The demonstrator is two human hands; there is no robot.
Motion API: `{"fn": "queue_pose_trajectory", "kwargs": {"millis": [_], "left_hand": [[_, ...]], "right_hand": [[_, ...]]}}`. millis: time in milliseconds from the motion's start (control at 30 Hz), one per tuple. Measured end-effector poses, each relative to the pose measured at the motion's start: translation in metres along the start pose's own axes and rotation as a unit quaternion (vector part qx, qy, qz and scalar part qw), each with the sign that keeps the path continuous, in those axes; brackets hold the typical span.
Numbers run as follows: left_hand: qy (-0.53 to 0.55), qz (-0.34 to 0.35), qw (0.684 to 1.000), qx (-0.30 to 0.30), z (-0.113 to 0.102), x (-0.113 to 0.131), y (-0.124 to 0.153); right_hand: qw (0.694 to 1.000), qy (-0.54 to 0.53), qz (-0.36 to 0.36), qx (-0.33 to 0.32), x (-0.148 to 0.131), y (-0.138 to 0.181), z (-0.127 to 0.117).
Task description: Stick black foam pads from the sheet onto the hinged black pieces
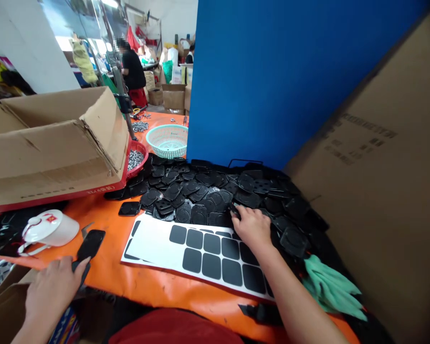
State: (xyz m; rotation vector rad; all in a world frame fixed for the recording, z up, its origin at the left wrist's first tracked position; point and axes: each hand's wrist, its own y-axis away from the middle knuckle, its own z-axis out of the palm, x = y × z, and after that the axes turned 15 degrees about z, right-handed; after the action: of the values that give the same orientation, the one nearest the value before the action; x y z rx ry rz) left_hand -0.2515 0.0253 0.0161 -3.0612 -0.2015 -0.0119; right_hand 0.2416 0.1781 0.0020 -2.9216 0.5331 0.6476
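A big pile of black square plastic pieces (200, 191) covers the orange table (154, 282). My right hand (252, 227) reaches into the near edge of the pile, fingers curled on one black piece. In front lies a white sheet (154, 241) with rows of black square pads (215, 251) stuck on it. My left hand (52, 291) rests at the table's near left edge, thumb and fingers closed on a black flat piece (89, 246).
An open cardboard box (53, 143) lies at the left. A red basket of metal parts (136, 160) and a teal basket (167, 139) stand behind the pile. A blue panel (290, 71) and a leaning carton (380, 167) close the right. Green gloves (329, 286) lie near right. A person stands far back.
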Motion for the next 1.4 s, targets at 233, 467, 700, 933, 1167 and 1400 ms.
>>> {"fn": "queue_pose_trajectory", "kwargs": {"millis": [233,467,700,933,1167,1400], "left_hand": [[0.169,0.168,0.970,0.042,-0.022,0.101,-0.029],[0.274,0.426,0.860,0.059,-0.038,0.247,-0.024],[0.298,0.407,0.863,0.006,-0.017,0.278,-0.017],[0.488,0.341,0.799,0.083,-0.034,0.267,-0.019],[0.747,0.050,0.663,-0.006,-0.056,0.271,-0.027],[0.871,-0.149,0.460,-0.088,-0.049,0.270,-0.043]], "right_hand": [[0.969,-0.209,-0.019,-0.131,-0.008,0.032,-0.022],[0.823,-0.445,0.029,-0.350,-0.048,0.104,-0.034],[0.863,-0.430,0.033,-0.264,-0.044,0.123,-0.037],[0.693,-0.590,0.199,-0.363,-0.048,0.128,-0.021],[0.516,-0.675,0.246,-0.467,-0.046,0.156,0.000],[0.814,-0.493,0.087,-0.296,-0.023,0.140,-0.007]]}}
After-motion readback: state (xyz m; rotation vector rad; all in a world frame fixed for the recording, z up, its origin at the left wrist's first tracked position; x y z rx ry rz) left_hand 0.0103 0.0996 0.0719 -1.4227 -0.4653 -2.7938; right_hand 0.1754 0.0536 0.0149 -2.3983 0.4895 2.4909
